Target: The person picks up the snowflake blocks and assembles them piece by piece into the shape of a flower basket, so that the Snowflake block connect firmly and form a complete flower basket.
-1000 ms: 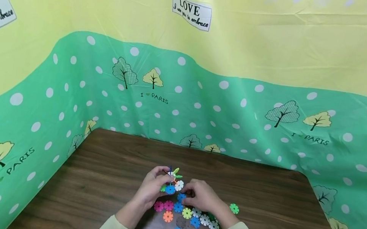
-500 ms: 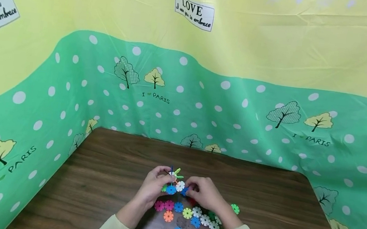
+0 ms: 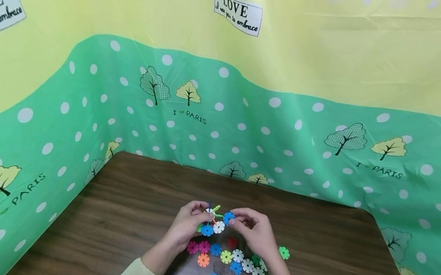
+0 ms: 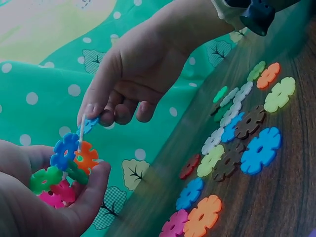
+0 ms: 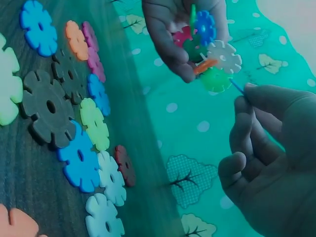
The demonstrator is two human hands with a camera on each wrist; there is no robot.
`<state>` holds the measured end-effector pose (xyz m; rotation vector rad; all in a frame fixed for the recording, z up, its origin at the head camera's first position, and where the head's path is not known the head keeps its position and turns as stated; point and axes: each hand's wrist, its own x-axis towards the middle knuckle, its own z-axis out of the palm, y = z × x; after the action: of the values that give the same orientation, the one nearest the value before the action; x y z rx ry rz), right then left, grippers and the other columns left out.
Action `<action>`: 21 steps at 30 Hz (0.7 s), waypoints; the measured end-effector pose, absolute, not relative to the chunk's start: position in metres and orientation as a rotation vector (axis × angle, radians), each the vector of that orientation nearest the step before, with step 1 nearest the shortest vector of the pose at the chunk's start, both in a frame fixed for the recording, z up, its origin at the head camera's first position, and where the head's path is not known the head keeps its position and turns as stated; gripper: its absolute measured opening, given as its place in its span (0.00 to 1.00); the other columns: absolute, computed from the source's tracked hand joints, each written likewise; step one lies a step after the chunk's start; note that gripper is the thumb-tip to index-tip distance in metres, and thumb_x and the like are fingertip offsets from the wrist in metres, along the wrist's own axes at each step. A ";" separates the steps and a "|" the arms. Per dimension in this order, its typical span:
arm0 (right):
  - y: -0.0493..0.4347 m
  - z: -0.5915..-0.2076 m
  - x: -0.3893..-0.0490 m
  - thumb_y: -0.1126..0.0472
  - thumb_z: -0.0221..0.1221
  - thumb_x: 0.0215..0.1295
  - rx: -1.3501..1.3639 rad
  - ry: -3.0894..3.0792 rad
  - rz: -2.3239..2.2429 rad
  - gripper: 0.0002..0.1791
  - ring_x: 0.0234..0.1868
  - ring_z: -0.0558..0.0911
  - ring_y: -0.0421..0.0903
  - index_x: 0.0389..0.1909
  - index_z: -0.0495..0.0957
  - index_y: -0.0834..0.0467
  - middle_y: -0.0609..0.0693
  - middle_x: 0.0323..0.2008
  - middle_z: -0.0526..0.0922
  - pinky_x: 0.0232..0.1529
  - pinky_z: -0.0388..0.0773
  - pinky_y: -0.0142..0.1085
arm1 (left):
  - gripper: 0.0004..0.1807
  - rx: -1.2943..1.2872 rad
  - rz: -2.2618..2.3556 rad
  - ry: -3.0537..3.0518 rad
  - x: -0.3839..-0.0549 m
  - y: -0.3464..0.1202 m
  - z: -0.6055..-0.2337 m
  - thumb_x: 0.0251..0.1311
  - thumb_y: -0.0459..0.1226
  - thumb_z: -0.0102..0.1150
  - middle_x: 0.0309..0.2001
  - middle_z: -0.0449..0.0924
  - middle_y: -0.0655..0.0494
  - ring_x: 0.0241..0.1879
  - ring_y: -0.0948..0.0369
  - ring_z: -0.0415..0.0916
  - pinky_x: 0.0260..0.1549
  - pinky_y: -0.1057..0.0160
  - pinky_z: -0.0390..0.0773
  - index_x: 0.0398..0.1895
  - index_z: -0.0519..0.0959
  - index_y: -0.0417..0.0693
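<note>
The back and both sides are enclosed by a yellow and green cloth (image 3: pixel 279 131), printed with pale dots and small trees. In front of it a dark wooden table (image 3: pixel 134 200) is seen. Above the table both hands are raised. By the left hand (image 3: pixel 184 225), its fingers curled, a cluster of joined flower-shaped discs (image 5: pixel 219 54) is gripped; blue, white, orange, pink and green pieces can be made out in it. By the right hand (image 3: pixel 256 233) a single blue disc (image 3: pixel 229 218) is pinched between thumb and fingertips, at the cluster's right side; whether it is touching the light green piece there cannot be told. Below, loose discs are spread on the table: two brown discs (image 5: pixel 50 106) are laid side by side, a dark red disc (image 5: pixel 125 165) is seen beyond a white one, and a green disc (image 3: pixel 284 252) is set apart at the right.
</note>
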<state>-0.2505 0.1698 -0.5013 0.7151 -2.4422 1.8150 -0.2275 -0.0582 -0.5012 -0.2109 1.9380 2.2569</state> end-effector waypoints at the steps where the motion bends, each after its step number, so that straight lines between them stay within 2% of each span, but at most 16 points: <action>1: 0.170 -0.502 -0.251 0.61 0.67 0.68 0.719 -2.440 1.818 0.10 0.30 0.83 0.44 0.48 0.86 0.57 0.53 0.33 0.89 0.30 0.81 0.34 | 0.27 -0.201 2.256 1.952 -0.228 -0.057 -0.502 0.62 0.38 0.69 0.31 0.71 0.56 0.33 0.58 0.73 0.29 0.63 0.79 0.61 0.73 0.35; 4: 0.171 -0.501 -0.251 0.62 0.67 0.68 0.717 -2.445 1.821 0.10 0.30 0.83 0.45 0.48 0.87 0.57 0.53 0.33 0.89 0.31 0.81 0.34 | 0.24 -0.173 2.263 1.998 -0.229 -0.056 -0.503 0.61 0.35 0.69 0.29 0.70 0.56 0.32 0.59 0.72 0.28 0.66 0.77 0.58 0.74 0.35; 8: 0.169 -0.499 -0.254 0.64 0.66 0.68 0.734 -2.473 1.770 0.10 0.28 0.82 0.47 0.49 0.87 0.59 0.53 0.33 0.89 0.29 0.80 0.33 | 0.22 -0.128 2.269 2.049 -0.229 -0.055 -0.502 0.61 0.34 0.68 0.30 0.72 0.56 0.32 0.59 0.71 0.32 0.66 0.74 0.57 0.75 0.35; 13: 0.165 -0.494 -0.252 0.68 0.65 0.67 0.722 -2.504 1.737 0.11 0.28 0.81 0.51 0.49 0.86 0.63 0.58 0.33 0.89 0.28 0.79 0.32 | 0.23 -0.110 2.255 2.071 -0.228 -0.054 -0.500 0.61 0.33 0.68 0.33 0.76 0.55 0.34 0.58 0.74 0.34 0.66 0.77 0.58 0.75 0.35; 16: 0.161 -0.483 -0.246 0.70 0.66 0.66 0.691 -2.503 1.765 0.09 0.28 0.82 0.52 0.46 0.85 0.66 0.60 0.33 0.88 0.29 0.79 0.32 | 0.23 -0.105 2.245 2.095 -0.227 -0.054 -0.498 0.61 0.33 0.69 0.35 0.79 0.54 0.34 0.59 0.76 0.36 0.65 0.79 0.58 0.76 0.36; 21: 0.157 -0.468 -0.234 0.71 0.66 0.65 0.677 -2.485 1.804 0.06 0.27 0.81 0.45 0.41 0.86 0.68 0.62 0.33 0.88 0.27 0.79 0.32 | 0.23 -0.089 2.208 2.167 -0.224 -0.052 -0.498 0.60 0.32 0.69 0.41 0.82 0.49 0.37 0.60 0.77 0.39 0.65 0.80 0.57 0.76 0.36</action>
<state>-0.2337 0.1572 -0.4683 0.6767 -2.4845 1.8039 -0.2242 -0.0520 -0.4984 -0.0886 2.1666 2.2082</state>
